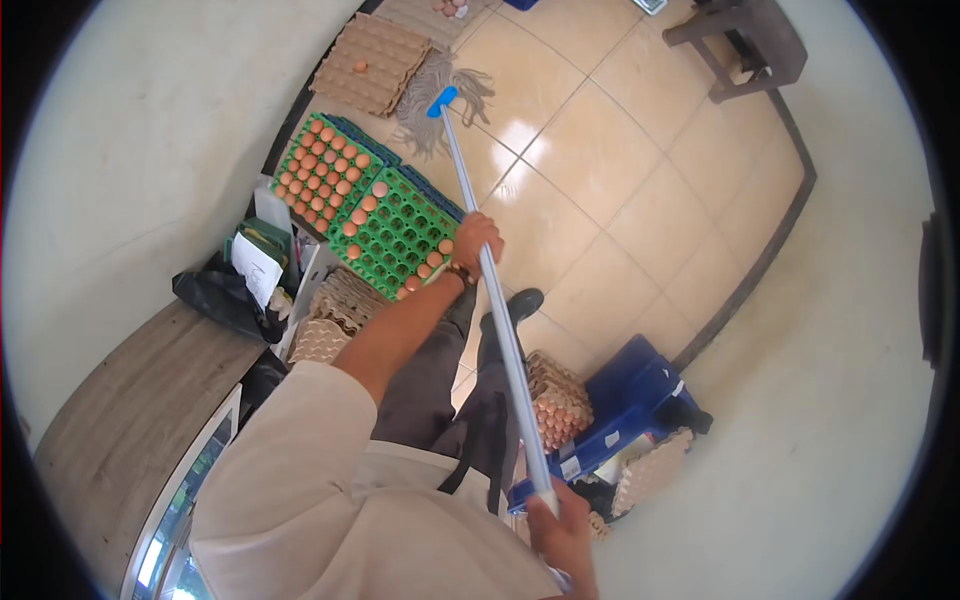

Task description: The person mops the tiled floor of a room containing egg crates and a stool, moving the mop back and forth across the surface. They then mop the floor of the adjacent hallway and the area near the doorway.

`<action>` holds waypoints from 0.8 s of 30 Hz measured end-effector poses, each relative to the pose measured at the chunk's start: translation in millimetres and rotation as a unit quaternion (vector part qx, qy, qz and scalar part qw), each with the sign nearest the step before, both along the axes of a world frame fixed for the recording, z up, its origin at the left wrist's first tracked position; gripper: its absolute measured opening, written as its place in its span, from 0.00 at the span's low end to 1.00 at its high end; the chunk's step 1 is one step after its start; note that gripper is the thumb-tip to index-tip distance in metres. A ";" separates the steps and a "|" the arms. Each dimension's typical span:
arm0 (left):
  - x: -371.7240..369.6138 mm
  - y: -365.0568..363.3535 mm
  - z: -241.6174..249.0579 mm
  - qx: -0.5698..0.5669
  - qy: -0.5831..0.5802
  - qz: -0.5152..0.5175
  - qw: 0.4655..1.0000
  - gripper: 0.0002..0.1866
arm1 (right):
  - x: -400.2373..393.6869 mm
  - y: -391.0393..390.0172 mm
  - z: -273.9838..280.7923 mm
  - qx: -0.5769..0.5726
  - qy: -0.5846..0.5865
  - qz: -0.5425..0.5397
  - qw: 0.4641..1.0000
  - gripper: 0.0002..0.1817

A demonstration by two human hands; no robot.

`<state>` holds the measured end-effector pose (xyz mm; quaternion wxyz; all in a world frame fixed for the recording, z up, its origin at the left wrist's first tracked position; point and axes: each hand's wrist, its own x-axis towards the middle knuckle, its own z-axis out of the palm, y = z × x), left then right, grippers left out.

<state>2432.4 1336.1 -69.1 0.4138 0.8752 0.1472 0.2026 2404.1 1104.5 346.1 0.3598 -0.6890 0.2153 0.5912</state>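
Note:
I hold a string mop (515,375) by its long metal handle, which runs slantwise from my body to the floor. My left hand (479,241) is closed around the middle of the handle. Near the upper end of the handle, my right hand (562,530) grips it close to my body. The mop's blue clamp (442,102) and grey strings (415,110) rest on the tiles, spread against a stack of brown egg trays (370,65). Just left of my left hand are green egg trays (385,225), with brown eggs (318,170) in many of the cups.
Right of my legs stand blue crates (635,390) and stacked trays with eggs (560,410). A dark wooden stool (740,50) is at the top right. A wooden counter (130,430) lies on the left. Light tiles (620,190) reflect light along the right wall.

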 end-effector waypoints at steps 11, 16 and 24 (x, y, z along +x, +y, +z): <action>-4.2 3.0 -12.8 0.000 -0.059 0.014 0.998 0.11 | -9.4 -16.1 -8.3 0.018 -0.037 0.010 0.999 0.15; 6.7 22.9 -27.5 0.039 -0.014 0.005 0.999 0.11 | -9.2 -4.8 -44.1 0.055 -0.049 -0.023 0.997 0.12; -38.7 -166.9 42.5 -0.146 -0.003 -0.067 0.987 0.09 | 12.0 -101.1 89.3 -0.219 0.098 -0.093 0.966 0.24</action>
